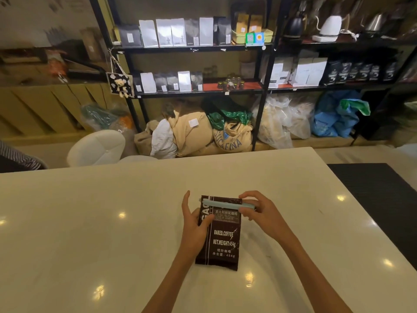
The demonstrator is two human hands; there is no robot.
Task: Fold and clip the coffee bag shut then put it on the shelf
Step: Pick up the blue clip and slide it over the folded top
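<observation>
The left hand [195, 224] covers the left edge of the coffee bag [222, 240], so the big white lettering there reads only in part. The right hand [262, 214] hides the right end of the pale blue clip [222, 204], and whether that end is latched cannot be told. The small print under the Chinese heading on the bag is too fine to read. Both forearms and the near side of the bench [90, 222] are cut off by the bottom edge. Labels on the shelf [191, 49] bags are blurred, and a striped sleeve [20, 157] is cropped at the left edge.
</observation>
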